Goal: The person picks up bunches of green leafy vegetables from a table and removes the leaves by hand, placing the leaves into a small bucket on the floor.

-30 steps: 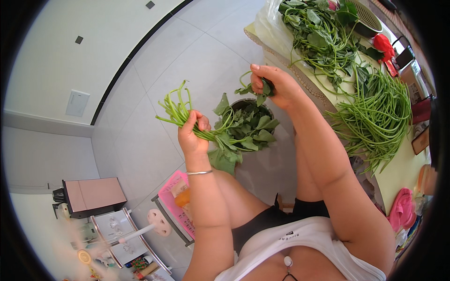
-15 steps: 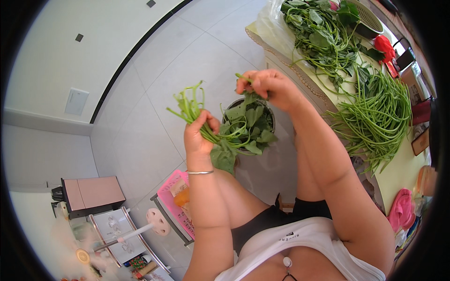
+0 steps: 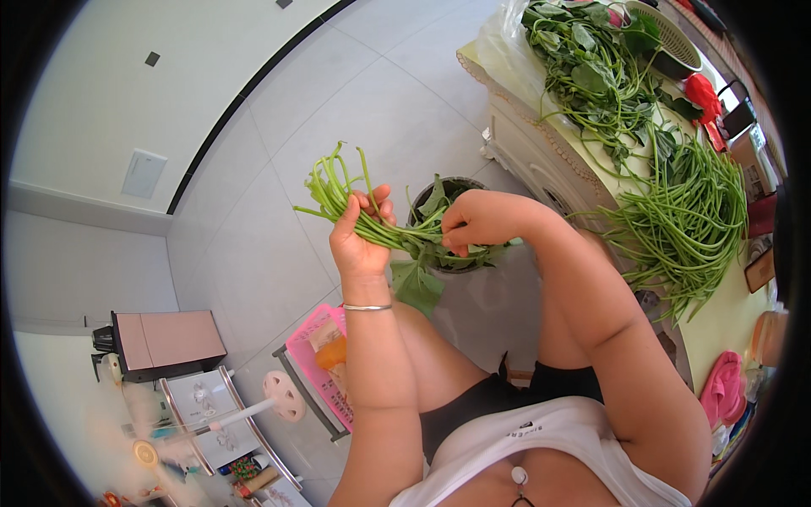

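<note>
The left hand is clasping a bunch of green stems above the floor, the stalks lying across the palm between thumb and fingers; the bare stalk ends are pointing far and left, and the leafy ends are extending right. A broad leaf is hanging on the near side of the bunch. The right hand is holding its fingers curled at the leafy end; whether the fingertips are pinching the bunch or only touching it cannot be told. A round dark bin is standing lower, partly hidden by the right hand, with leaves showing inside. Along the right, a counter is carrying a leafy heap at its far end, beside a translucent bag and a slotted basket; a heap of mostly bare stems is lying nearer, and a pink cloth is resting nearer yet. A pink basket is standing on the left
</note>
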{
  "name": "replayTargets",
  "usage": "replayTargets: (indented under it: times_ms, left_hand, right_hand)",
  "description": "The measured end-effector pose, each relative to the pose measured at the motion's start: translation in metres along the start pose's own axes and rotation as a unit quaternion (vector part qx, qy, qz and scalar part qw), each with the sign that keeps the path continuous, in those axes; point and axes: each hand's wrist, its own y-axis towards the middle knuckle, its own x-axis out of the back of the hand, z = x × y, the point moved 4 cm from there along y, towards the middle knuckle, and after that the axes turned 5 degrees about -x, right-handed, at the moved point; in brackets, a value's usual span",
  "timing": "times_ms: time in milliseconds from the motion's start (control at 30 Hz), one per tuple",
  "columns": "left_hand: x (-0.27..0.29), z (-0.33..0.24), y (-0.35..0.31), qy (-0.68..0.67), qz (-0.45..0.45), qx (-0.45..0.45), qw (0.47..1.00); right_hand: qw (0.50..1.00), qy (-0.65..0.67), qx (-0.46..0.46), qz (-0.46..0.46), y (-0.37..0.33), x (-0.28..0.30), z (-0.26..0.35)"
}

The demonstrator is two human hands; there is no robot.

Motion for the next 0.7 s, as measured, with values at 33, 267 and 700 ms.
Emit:
replayTargets:
  times_ms: [33,267,700]
  left_hand:
    - [0.004,-0.001,0.0,-0.002,-0.026,-0.007,1.0]
    - [0.013,-0.009,-0.001,-0.016,-0.013,-0.024,1.0]
    - [0.016,-0.025,-0.014,0.029,-0.144,-0.005,0.989]
  right_hand:
    - [1.0,0.0,0.0,0.0,0.0,0.001,-0.001]
    - [0.996,0.043,-0.048,-0.057,0.0,0.016,-0.009]
    - [0.902,0.136,-0.047,-0.406,-0.009,0.062,-0.053]
